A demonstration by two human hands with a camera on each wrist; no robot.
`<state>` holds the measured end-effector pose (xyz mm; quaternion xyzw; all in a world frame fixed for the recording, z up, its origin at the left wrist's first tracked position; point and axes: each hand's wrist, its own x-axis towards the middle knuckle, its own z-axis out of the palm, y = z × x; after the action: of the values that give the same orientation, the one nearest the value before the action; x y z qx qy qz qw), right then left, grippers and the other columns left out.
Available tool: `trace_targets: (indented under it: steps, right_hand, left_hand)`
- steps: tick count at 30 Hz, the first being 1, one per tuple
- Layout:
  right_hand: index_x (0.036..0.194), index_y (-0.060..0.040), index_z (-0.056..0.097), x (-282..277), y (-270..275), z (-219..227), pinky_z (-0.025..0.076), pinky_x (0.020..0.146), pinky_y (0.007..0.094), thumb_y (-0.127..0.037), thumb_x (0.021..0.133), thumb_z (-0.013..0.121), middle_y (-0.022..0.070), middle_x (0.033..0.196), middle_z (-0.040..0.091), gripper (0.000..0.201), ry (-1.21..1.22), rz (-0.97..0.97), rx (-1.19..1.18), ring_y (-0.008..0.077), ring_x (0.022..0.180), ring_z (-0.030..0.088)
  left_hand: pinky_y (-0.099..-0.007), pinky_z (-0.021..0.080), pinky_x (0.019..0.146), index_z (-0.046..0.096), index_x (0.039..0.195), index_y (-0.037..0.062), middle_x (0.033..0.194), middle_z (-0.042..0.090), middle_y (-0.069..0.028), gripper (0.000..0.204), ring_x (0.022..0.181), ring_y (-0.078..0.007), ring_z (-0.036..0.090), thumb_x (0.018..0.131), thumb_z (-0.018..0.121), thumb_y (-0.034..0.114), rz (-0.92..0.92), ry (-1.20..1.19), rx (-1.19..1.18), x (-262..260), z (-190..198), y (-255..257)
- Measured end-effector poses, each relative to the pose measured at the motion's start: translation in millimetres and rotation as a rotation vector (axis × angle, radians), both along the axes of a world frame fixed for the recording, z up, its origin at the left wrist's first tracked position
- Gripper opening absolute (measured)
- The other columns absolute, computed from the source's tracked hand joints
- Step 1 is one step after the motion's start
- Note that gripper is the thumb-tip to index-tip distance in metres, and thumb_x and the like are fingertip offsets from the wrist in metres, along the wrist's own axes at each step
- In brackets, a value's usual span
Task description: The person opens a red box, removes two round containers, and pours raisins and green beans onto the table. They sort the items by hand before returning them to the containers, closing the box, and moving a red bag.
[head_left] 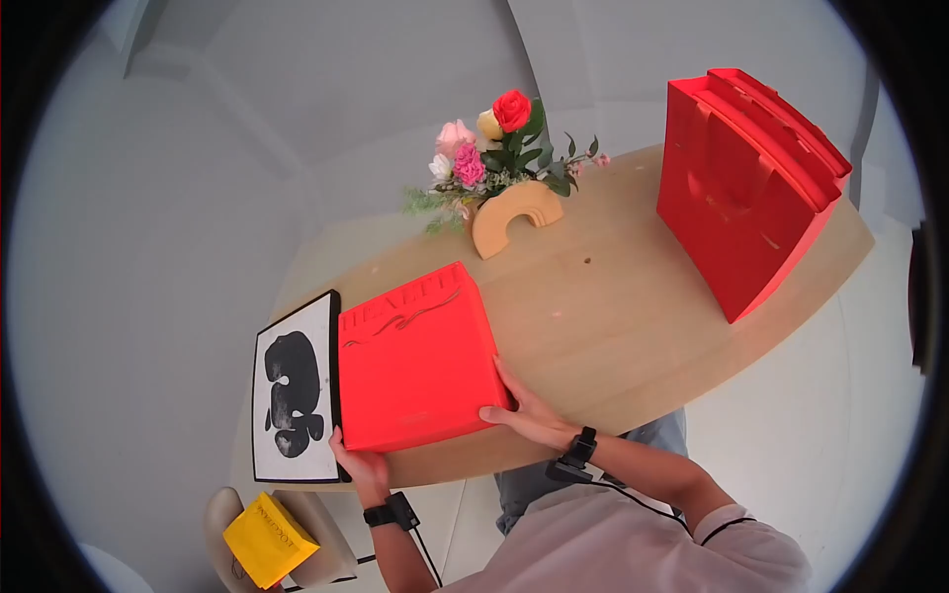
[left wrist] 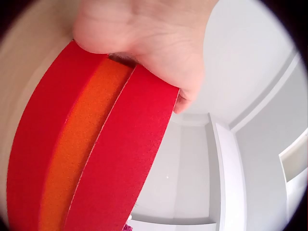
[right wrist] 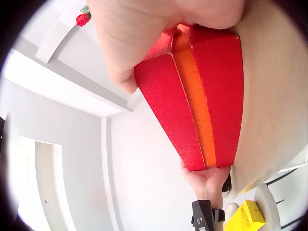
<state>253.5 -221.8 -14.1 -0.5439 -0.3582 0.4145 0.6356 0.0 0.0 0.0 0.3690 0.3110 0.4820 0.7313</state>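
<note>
A flat, straight-edged red box [head_left: 415, 366] with raised lettering is lying on the worktop [head_left: 603, 346] beside a black-framed picture [head_left: 295, 395]; an orange band [left wrist: 79, 132] is running between its red side strips. Both hands are partly closed and gripping it: the left hand [head_left: 360, 466] at the near left corner, the right hand [head_left: 534, 415] at the near right. Beyond, a beige arch-shaped vase [head_left: 490, 219] is holding flowers [head_left: 470, 163]; a stiff red bag [head_left: 727, 188] is standing at far right. The worktop is showing pale wood grain and curved edges; smooth grey walls [head_left: 148, 247] are rising behind.

Red box [head_left: 420, 371], orange side stripe [left wrist: 79, 134], red bag [head_left: 727, 203]
</note>
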Motion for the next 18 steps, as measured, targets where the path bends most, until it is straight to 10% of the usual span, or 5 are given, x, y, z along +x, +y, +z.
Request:
trace_targets:
  steps: [18]
  right_hand:
    - [0.167,0.0029,0.007,-4.4,14.9,-6.1,0.012,0.132,0.0388,-0.033,0.096,0.076,0.0201,0.177,0.007,0.106,-0.164,-0.083,0.084,0.0291,0.164,0.008]
  left_hand:
    - [-0.0403,0.039,0.114,0.059,0.139,0.0079,0.14,0.064,-0.0047,0.055,0.133,-0.0213,0.056,0.105,0.047,0.049,-0.116,0.001,0.076,-15.6,-9.2,12.6]
